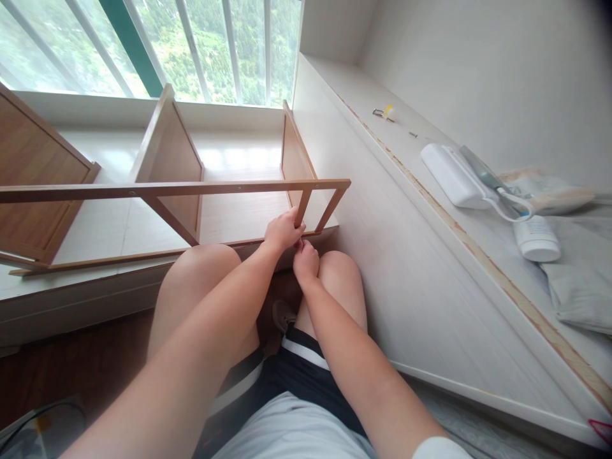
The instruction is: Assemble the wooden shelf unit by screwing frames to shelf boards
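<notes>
A brown wooden shelf frame (pixel 220 187) with several upright panels lies on its side on the white window ledge (pixel 243 217). My left hand (pixel 285 228) is closed around the near end of the right-hand upright (pixel 305 205), just above the frame's lower rail (pixel 224 242). Right beside it, my right hand (pixel 306 260) is closed at that rail, its fingertips pinched together and close to the left hand's. Whatever it pinches is too small or too hidden to make out.
To the right, a white cabinet top (pixel 411 153) bears small metal hardware (pixel 381 113), a white device with a cord (pixel 454 175), a white bottle (pixel 536 238) and a grey cloth (pixel 581 268). My knees (pixel 205 271) press close to the ledge. A barred window (pixel 205 51) stands behind.
</notes>
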Demonstrator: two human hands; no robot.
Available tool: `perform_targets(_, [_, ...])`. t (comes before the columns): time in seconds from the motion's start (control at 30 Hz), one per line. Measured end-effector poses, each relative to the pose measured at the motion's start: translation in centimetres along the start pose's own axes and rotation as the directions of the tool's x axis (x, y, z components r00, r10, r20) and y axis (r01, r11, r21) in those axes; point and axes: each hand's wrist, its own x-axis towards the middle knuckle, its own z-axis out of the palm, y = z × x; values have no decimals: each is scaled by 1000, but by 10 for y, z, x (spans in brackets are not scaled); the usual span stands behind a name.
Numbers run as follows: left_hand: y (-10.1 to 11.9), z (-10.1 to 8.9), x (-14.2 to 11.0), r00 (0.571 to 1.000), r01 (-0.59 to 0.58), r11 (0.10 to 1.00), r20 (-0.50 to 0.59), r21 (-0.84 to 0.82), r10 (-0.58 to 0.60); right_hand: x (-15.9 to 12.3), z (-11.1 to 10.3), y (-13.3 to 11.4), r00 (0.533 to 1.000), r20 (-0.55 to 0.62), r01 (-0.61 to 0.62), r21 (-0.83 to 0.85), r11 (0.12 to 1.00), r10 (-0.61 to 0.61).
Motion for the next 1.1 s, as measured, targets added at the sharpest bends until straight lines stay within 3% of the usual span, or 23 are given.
perform_targets(0.13, [0,1,0,1000,-4,1000,-4,6,4,5,5,4,996,-89,-17,-87,996,9])
perform_targets(0.8, [2,0,-1,1000,-2,1000,-4,15,2,6,5,7,998,-65,7,-80,997,-12])
perform_targets(0.9, [2,1,0,1000,-5,1000,-8,9,5,10,11,11,996,-85,37,74,997,-31])
perform_targets(0.97, [1,1,0,1000,-3,1000,-5,8,3,12,15,12,997,-77,45,275,961,-25])
perform_targets(1.03, [1,2,1,1000,-8,1000,-10,9,8,14,18,12,999,4,-37,528,848,41])
perform_targets(1.1, [1,2,1,1000,-15,1000,-19,14,15,15,17,11,980,181,-193,748,635,85])
